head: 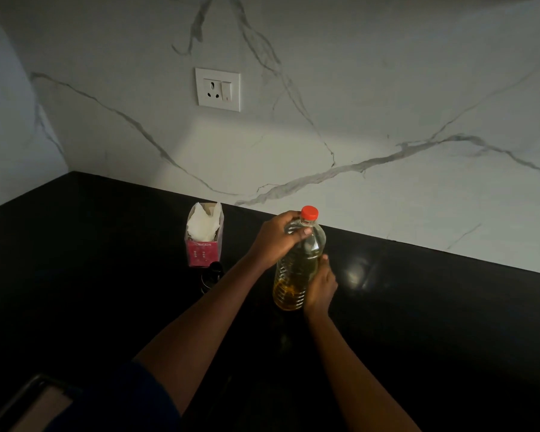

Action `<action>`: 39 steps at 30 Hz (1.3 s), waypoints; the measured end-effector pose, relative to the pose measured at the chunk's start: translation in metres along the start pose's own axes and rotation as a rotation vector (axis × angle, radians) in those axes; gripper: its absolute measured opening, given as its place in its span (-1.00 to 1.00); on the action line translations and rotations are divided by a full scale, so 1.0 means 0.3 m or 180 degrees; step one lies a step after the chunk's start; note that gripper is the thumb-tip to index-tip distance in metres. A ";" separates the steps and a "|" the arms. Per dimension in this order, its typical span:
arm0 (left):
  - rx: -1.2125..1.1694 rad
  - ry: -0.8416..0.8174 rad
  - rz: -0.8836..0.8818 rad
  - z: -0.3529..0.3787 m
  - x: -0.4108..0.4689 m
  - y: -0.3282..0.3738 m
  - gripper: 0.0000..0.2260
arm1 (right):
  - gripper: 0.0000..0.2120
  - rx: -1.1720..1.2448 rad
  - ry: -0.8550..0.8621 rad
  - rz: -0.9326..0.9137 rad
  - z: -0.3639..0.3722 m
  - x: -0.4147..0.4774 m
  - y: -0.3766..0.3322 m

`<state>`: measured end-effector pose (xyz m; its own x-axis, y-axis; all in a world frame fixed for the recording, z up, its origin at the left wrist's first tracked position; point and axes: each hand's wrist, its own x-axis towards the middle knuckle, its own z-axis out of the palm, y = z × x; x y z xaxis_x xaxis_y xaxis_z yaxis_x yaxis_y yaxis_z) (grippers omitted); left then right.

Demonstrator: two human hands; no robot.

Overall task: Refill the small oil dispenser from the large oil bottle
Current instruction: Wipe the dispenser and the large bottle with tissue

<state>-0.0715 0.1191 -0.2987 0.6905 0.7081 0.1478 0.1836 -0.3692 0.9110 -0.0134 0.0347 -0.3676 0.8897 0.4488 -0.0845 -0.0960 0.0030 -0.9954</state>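
the large clear ribbed plastic oil bottle [298, 269] is upright near the middle of the glossy black table [106, 275], holding a good deal of yellow oil, with its red screw cap [309, 212] on; we cannot tell whether its base rests on the table or hangs just above it. our left hand [278, 238] wraps the shoulder just under the cap, thumb across the front, and our right hand [320, 286] clasps the lower ribbed body from the right side. to the left, apart from the bottle, the small dark oil dispenser [212, 275] stands just in front of a pink tissue box [204, 241] with white paper; it is too dim for us to see whether its top is on. we judge the bottle fairly heavy, its thin walls likely to give under a squeeze and its skin perhaps greasy, so a firm hold low on the ribs with a second hand at the neck suits it. the cap must come off first, and we would tip slowly, as the dispenser's mouth is likely narrow.
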 end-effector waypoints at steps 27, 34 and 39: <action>0.0382 -0.0067 0.0050 0.001 0.004 0.011 -0.65 | -0.64 0.0079 -0.0522 -0.0388 0.023 0.121 -0.158; 0.0669 -0.0251 0.0021 -0.010 0.016 0.016 -0.67 | -0.58 0.0157 -0.0738 0.0404 -0.014 0.088 0.009; 0.0789 -0.0340 0.0047 -0.021 0.039 0.010 -0.68 | -0.56 -0.0435 -0.0611 0.0732 -0.022 0.056 0.118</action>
<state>-0.0673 0.1301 -0.2919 0.7619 0.6388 0.1069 0.3297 -0.5245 0.7850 0.0011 0.0365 -0.4045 0.7499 0.5841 -0.3106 -0.2123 -0.2321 -0.9492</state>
